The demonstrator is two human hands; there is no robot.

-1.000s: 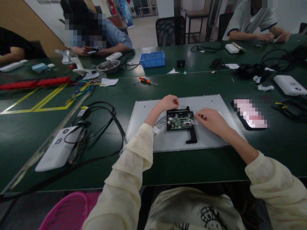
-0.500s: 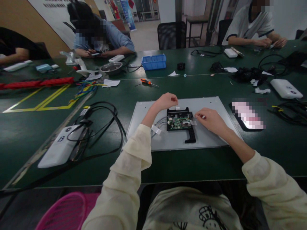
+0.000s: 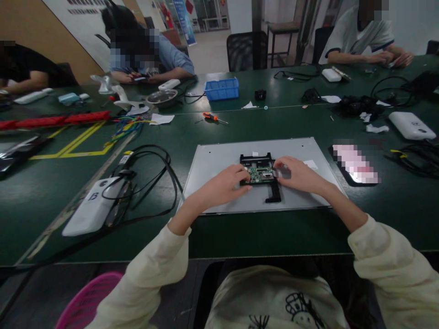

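Cable, black and looped, lies at the left of the dark green bench [image 3: 270,237], against a long white plastic case [image 3: 92,205]. Next rightward, on the far side, we see an orange-and-black-handled screwdriver [image 3: 210,117] lying out of hand.

In the middle we judge the work to be partway: a green circuit board [image 3: 262,174] already sits within an open black plastic frame [image 3: 257,158], itself on a flat pale-grey rectangular panel [image 3: 214,157]. Whether board or frame is fastened we cannot tell, so securing may be left.

The board and frame lie between the two hands. Our left hand [image 3: 228,183] is at their left side, thumb and fingers parted and half curled about the near left corner; whether it grips we cannot tell. Our right hand [image 3: 297,174] meets the frame's right edge, fingers loosely bent, with a pale strip showing beside them; its hold is unclear to us. Farther right lies a dark-rimmed rectangular phone [image 3: 355,164].
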